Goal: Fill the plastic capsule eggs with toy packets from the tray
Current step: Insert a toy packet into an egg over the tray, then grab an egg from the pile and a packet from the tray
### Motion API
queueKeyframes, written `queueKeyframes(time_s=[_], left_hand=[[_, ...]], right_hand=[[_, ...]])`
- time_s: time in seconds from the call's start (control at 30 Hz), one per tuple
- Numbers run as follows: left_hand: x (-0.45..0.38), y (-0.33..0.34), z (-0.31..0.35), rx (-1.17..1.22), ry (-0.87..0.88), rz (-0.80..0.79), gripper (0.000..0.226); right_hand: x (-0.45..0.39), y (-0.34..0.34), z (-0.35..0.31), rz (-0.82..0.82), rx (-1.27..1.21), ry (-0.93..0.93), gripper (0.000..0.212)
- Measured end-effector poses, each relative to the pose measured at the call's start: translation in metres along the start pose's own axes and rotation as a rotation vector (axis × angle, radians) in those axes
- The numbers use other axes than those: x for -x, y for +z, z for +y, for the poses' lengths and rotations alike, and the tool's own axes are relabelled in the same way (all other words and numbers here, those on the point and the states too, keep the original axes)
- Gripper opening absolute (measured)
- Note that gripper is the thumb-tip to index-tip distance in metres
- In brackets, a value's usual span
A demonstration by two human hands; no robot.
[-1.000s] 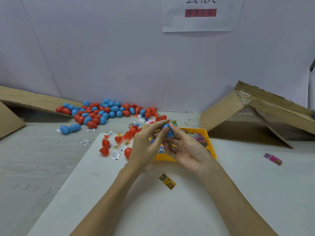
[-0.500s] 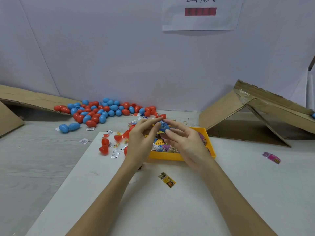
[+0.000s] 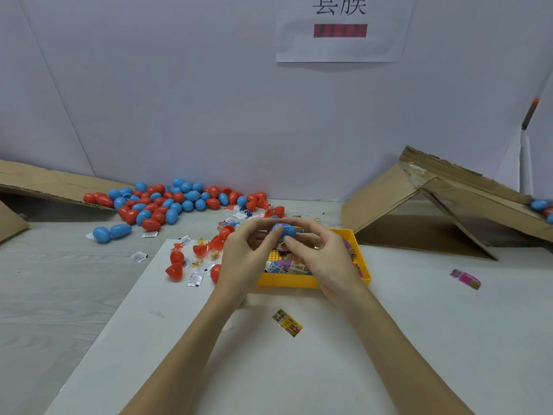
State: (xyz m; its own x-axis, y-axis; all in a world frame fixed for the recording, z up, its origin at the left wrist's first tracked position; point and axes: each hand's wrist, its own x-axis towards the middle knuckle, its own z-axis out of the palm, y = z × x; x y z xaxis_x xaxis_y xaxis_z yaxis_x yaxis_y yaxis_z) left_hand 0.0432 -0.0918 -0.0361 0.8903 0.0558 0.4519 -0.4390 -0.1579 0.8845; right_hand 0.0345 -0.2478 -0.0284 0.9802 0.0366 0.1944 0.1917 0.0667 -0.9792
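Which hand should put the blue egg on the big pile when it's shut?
Probably the left hand. Both hands grip the blue egg, but the pile lies on the left, while the right hand hangs over the tray.

I've one head-worn view, wide-angle, looking forward and down: hands close at frame centre over the yellow tray (image 3: 311, 283), wall (image 3: 179, 100) filling the upper half.

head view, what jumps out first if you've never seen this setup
Both hands meet at mid-frame, the left hand and right hand pinching a blue capsule egg above the yellow tray of toy packets. Behind them on the left, a heap of red and blue eggs lies against the wall.
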Motion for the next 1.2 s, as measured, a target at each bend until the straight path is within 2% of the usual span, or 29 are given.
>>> queueKeyframes(time_s=[0.13,0.23,0.43,0.53,0.63,0.77,0.83,0.93,1.0,1.07,1.13,1.2], left_hand=[[-0.001,-0.002,-0.002,0.034,0.003,0.013,0.023],[-0.002,-0.001,-0.001,0.018,0.017,-0.004,0.026],[0.000,-0.001,0.002,0.063,-0.011,0.007,0.026],[0.000,-0.002,0.001,0.018,0.033,0.048,0.024],[-0.001,-0.003,-0.003,-0.050,0.069,0.021,0.025],[0.003,0.000,-0.007,-0.284,0.213,0.012,0.030],[0.004,-0.002,-0.009,-0.471,0.315,-0.015,0.031],[0.002,-0.007,-0.017,-0.727,0.364,-0.073,0.030],[0.002,-0.008,-0.019,-0.769,0.347,-0.103,0.028],[0.002,-0.008,-0.019,-0.768,0.347,-0.118,0.026],[0.000,-0.008,-0.020,-0.767,0.345,-0.125,0.025],[0.000,-0.009,-0.022,-0.768,0.328,-0.130,0.023]], right_hand=[[-0.002,0.005,-0.001,0.056,-0.025,0.062,0.026],[-0.002,0.003,0.003,0.061,0.088,0.016,0.027],[-0.002,0.002,0.003,0.074,0.112,-0.053,0.023],[-0.001,0.003,0.000,0.039,0.113,-0.036,0.026],[0.000,0.003,-0.001,0.047,0.182,-0.018,0.029],[0.003,0.000,-0.001,0.088,0.219,0.000,0.024],[0.002,-0.006,-0.006,0.124,0.111,0.031,0.026],[-0.012,-0.032,-0.032,0.171,-0.286,0.047,0.026],[-0.029,-0.061,-0.061,0.283,-0.586,0.001,0.027],[-0.047,-0.088,-0.087,0.390,-0.777,-0.037,0.033],[-0.058,-0.105,-0.097,0.426,-0.850,-0.012,0.040],[-0.060,-0.107,-0.086,0.394,-0.783,0.068,0.035]])
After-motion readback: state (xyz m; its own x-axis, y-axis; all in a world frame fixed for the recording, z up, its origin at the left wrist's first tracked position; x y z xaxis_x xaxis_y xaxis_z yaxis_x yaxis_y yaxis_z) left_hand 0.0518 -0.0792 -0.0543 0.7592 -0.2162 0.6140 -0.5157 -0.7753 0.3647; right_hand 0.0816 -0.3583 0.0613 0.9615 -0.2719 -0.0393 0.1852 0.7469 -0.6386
